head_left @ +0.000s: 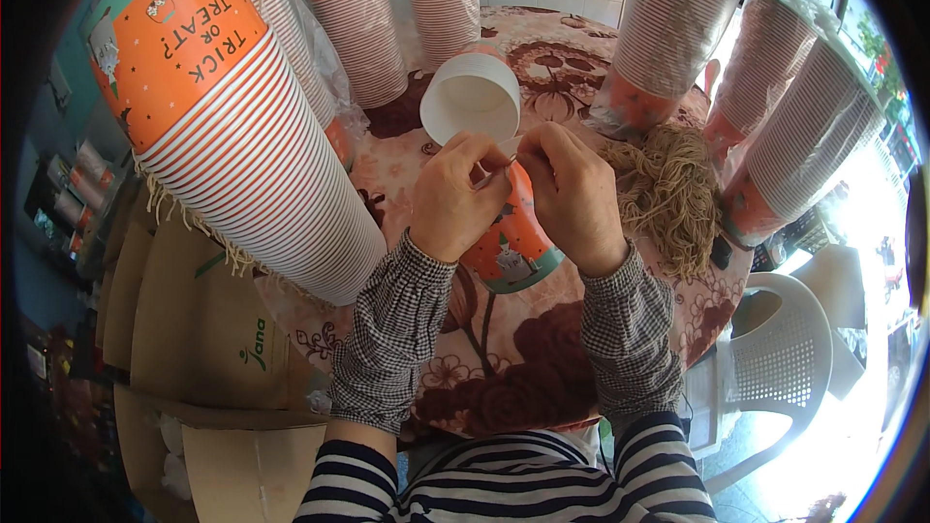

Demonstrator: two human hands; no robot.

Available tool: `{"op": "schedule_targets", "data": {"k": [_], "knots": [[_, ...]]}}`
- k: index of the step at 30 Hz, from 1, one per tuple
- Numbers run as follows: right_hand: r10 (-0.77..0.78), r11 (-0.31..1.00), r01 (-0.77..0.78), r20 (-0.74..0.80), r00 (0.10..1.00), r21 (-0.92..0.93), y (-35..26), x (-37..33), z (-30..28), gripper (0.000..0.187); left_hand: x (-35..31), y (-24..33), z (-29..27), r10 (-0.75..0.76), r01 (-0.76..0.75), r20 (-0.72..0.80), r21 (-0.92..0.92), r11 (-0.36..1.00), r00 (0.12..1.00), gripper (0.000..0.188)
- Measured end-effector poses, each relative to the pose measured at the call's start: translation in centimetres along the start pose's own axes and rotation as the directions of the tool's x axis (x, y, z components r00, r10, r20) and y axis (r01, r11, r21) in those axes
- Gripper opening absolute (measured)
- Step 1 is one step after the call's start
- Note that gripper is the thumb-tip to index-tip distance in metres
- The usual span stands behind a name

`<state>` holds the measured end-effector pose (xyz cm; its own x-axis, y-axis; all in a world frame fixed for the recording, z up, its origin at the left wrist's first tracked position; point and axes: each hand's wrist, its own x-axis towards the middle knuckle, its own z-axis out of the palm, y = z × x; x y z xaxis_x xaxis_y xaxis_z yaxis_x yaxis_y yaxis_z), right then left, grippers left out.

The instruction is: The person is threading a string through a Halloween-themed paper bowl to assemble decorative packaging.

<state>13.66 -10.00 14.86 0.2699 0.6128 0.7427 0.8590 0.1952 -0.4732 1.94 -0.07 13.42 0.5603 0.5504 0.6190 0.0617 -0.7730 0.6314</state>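
My left hand (463, 196) and my right hand (573, 196) meet over the middle of the table, both closed in a pinch. What lies between their fingertips is too small to make out. Beneath them, partly covered, an orange paper cup (515, 252) with a green band and printed figures points its base toward me. Its rim end is at my fingers. Just beyond my hands, another paper cup (472, 102) lies with its white, hollow inside facing me. A tangled heap of tan strings (668, 199) rests to the right of my right hand.
A tall leaning stack of orange paper cups (262, 165) stands at the left. More bagged stacks (358, 39) line the back, and others (668, 29) the right. A flowered cloth (523, 368) covers the round table. Cardboard boxes (208, 329) sit left, a white plastic chair (785, 349) right.
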Motion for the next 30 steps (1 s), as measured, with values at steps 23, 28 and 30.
{"op": "schedule_targets", "data": {"k": [23,28,30], "knots": [[0.065,0.971,-0.032,-0.128,0.990,0.237,1.4,1.1,-1.3,0.010,-0.4,0.1,0.0,0.356,-0.351,0.037,0.289,0.891,0.934,0.014],[0.109,0.972,-0.085,-0.097,0.989,0.219,2.0,1.1,-1.5,0.010,-1.2,-1.2,0.5,0.182,-0.311,0.394,0.292,0.904,0.901,0.019],[0.102,0.974,-0.074,-0.123,0.987,0.216,2.3,1.2,-1.5,0.010,-1.3,-1.4,0.7,0.161,-0.309,0.445,0.284,0.907,0.881,0.020]]}}
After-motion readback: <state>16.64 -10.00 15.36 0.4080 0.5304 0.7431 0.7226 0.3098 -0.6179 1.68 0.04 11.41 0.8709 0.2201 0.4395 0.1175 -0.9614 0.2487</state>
